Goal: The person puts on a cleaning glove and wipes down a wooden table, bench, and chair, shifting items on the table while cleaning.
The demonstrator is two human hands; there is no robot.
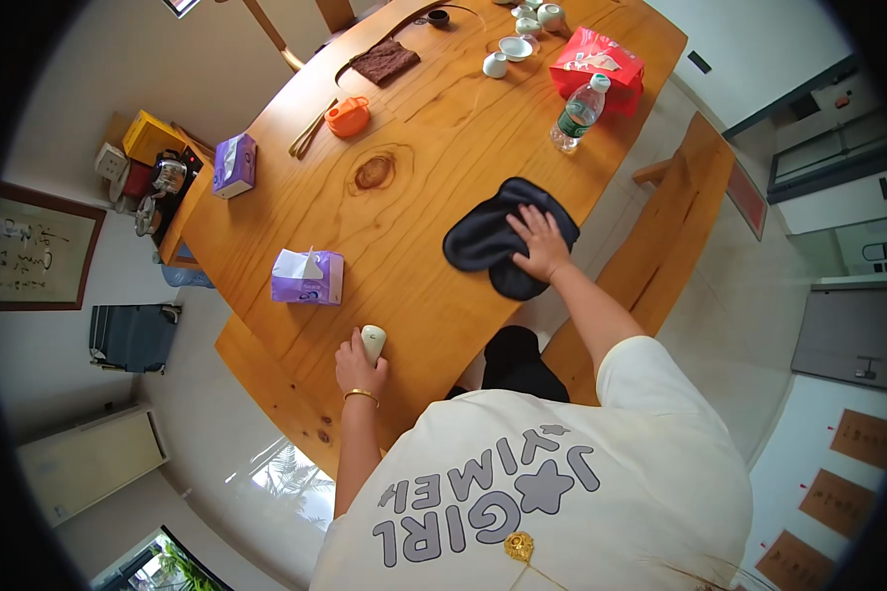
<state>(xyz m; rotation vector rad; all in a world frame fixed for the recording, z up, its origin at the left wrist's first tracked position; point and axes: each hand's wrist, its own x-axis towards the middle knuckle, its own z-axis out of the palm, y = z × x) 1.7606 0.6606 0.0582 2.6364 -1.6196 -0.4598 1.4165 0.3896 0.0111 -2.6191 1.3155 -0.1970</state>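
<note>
My left hand point(361, 366), with a gold bangle at the wrist, is closed round a small cream-white oval object point(373, 341) at the near edge of the wooden table point(404, 256). A small dark mark shows on top of the object; its exact kind is unclear. Fingers spread, my right hand point(542, 244) lies flat on a shiny black cloth point(483, 234). The cloth has rounded lobes and rests near the table's right edge. A purple tissue pack point(307, 277) stands just beyond my left hand.
Farther along stand a water bottle point(579, 116), a red bag point(601, 67), white cups point(496, 65), an orange container point(348, 117), a brown cloth point(386, 61) and another tissue pack point(235, 165). A wooden bench point(650, 256) runs along the right side.
</note>
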